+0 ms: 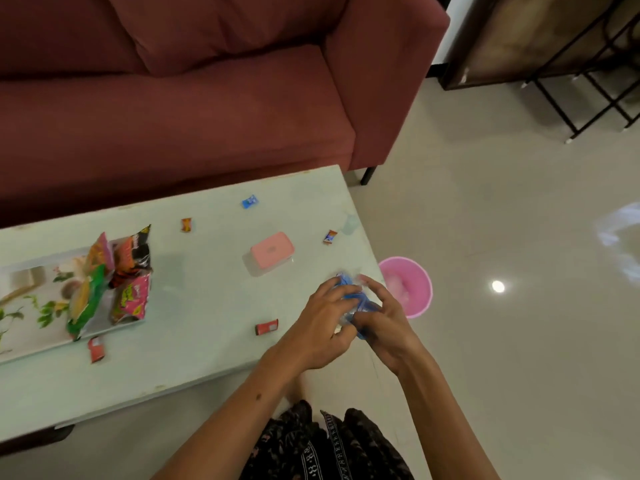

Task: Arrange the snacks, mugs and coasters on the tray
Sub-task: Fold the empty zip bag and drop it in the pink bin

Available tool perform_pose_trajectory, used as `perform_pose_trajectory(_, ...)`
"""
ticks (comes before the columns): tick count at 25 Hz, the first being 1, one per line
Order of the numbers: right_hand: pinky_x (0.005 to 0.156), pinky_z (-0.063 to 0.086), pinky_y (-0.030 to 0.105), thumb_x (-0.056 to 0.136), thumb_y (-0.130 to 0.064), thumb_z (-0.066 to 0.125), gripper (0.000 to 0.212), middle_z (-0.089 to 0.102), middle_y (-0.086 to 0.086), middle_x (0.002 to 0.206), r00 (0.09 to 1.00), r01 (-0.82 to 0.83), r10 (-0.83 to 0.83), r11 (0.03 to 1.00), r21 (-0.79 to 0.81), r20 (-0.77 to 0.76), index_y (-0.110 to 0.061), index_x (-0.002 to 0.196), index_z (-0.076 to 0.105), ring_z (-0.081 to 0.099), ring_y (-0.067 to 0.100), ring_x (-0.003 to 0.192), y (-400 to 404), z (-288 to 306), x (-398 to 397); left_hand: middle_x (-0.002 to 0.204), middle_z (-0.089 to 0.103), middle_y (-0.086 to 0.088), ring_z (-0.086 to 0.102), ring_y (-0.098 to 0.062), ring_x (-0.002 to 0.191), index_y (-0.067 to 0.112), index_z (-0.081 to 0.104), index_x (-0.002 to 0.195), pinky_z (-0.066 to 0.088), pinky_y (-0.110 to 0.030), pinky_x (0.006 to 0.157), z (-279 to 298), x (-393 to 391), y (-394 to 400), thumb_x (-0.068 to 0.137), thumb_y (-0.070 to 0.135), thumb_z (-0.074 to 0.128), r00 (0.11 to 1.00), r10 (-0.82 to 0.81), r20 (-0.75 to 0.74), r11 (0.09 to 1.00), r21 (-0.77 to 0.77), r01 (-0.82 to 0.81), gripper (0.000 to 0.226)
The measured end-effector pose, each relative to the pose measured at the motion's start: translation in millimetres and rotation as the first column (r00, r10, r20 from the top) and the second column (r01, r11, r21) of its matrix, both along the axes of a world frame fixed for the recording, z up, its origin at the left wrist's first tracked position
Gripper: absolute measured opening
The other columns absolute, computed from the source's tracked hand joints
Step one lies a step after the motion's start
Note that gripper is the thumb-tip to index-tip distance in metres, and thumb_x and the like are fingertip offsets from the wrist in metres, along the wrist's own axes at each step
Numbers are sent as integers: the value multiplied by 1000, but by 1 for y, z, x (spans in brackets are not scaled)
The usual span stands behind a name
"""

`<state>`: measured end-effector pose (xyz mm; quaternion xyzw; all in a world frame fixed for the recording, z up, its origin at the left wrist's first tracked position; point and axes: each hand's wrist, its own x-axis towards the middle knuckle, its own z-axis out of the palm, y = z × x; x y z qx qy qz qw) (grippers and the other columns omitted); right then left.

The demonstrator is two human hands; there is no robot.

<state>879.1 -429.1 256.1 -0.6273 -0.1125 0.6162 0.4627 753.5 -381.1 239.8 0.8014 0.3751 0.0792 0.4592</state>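
Both hands hold a crumpled blue wrapper (349,289) above the table's right front corner. My left hand (322,323) curls over it from the left, and my right hand (381,313) grips it from the right. A floral tray (31,306) lies at the table's left with several snack bags (117,282) piled on its right end. Small wrapped candies lie loose on the table: a blue one (250,201), an orange one (186,225), another orange one (330,236), a red one (267,327) and a red one (96,348) by the tray's front edge.
A clear box with a pink lid (272,252) stands mid-table. A pink bin (410,285) sits on the floor just right of the pale green table (194,341). A dark red sofa (207,98) runs behind the table. Black metal furniture legs (568,109) stand far right.
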Motion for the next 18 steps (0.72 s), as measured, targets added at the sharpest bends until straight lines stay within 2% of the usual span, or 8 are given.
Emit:
perform_pose_trajectory(2,57,55,26,73,20,57,59,68,15,97,998,24,-23,1000,-2,62,-16,119,58,66,21,70,14,-10,17,143,41,8,19,-6,138,18,49,131,20,-24,114,-7,17,22,78,25,43,1000,-25,4,994,-105,25,53)
perform_pose_trajectory(4,64,57,27,71,13,65,46,69,12,101,978,56,-52,998,-13,201,-17,107,66,69,22,77,23,-23,30,139,48,5,31,-7,134,16,53,128,25,-19,111,-14,33,36,80,17,51,1000,-3,19,985,-172,7,48)
perform_pose_trajectory(6,68,59,30,70,5,68,36,71,7,99,923,105,-82,994,-42,376,-22,94,71,70,20,80,31,-35,46,130,54,8,44,-6,126,18,57,124,30,-7,103,-23,51,42,77,8,58,996,76,52,978,-199,-64,48)
perform_pose_trajectory(8,70,60,32,73,1,66,26,73,6,92,859,161,-102,984,-76,503,-18,88,75,70,17,73,40,-47,72,123,54,17,50,0,119,23,59,122,36,-9,100,-35,73,45,74,5,66,986,149,72,962,-242,-128,51)
perform_pose_trajectory(11,65,60,28,78,1,62,19,72,9,86,859,165,-80,978,-125,505,-9,89,75,69,10,61,55,-66,113,118,62,9,54,7,104,24,63,116,48,-18,92,-52,109,57,73,3,71,967,251,53,932,-283,-226,48)
perform_pose_trajectory(14,83,57,36,77,-8,65,21,68,1,105,908,109,-54,988,-112,416,-8,96,74,68,16,92,66,-83,139,102,71,-1,64,-10,92,20,65,100,55,-35,85,-66,146,75,73,2,70,937,350,10,920,-192,-341,32)
perform_pose_trajectory(16,80,55,21,71,-12,75,34,66,-5,114,906,35,23,991,-129,422,-8,105,71,66,7,90,71,-98,161,95,72,-3,67,-21,87,25,49,94,56,-43,78,-80,172,87,73,3,71,930,366,-25,910,-201,-363,38)
perform_pose_trajectory(18,67,49,7,67,-12,80,39,67,-7,108,870,57,31,985,-163,492,-8,105,71,63,-6,74,77,-117,183,105,72,-3,68,-22,91,36,40,106,56,-41,80,-99,197,95,74,7,71,951,304,-59,910,-278,-308,54)
